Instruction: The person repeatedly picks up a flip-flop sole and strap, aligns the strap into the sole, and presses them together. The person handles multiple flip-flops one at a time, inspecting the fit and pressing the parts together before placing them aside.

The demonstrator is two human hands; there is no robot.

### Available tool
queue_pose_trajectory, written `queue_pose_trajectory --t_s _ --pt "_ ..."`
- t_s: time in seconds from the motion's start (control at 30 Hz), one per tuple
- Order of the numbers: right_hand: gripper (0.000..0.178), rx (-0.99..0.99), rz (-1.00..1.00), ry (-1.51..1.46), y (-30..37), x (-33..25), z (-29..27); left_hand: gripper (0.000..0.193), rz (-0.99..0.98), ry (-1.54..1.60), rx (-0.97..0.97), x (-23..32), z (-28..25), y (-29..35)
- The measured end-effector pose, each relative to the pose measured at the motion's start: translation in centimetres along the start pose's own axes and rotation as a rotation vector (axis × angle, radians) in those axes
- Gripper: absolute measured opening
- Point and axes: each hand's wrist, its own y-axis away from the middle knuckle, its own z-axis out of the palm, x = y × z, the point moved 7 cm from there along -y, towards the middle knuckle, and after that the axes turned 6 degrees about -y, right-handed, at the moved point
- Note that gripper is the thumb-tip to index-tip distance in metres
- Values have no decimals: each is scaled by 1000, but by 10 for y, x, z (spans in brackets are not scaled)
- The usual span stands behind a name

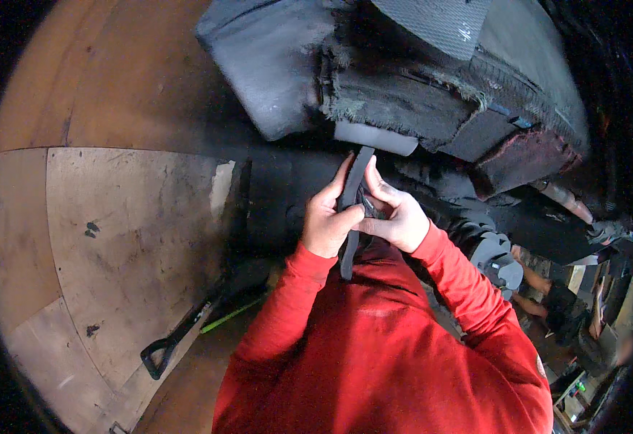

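Observation:
Both my hands are in front of my chest, gripping a long dark grey flat piece [350,210] that looks like rubber or foam, seen edge-on. Its upper end meets or sits just in front of a light grey cylinder [375,137] that juts from under dark, frayed cloth; I cannot tell whether they touch. My left hand [328,220] wraps the piece from the left, thumb across its near face. From the other side, my right hand [394,217] pinches it, thumb and fingers closed around its edge. Between the palms, part of the piece is in shadow.
Above the cylinder hangs a dusty dark machine cover [273,65] with ragged cloth flaps [403,101]. Wooden panels [128,239] stand at the left, with a black D-shaped handle [159,356] beside them. At the right are stacked grey discs [495,259] and another person's arm [532,278].

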Motion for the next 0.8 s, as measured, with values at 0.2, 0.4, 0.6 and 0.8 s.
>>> queue_pose_trajectory --t_s 0.2,0.4,0.6,0.8 --pt "101 -9 -210 78 1 -14 14 72 44 -321 22 29 -6 7" --pt "88 33 444 -976 7 10 35 57 16 -622 -24 62 -8 -3" --pt "55 87 517 -1083 -14 22 7 39 -81 -586 -26 28 -6 -42" --pt "64 30 348 -180 -7 25 -19 55 -51 -131 76 -25 -5 -29"
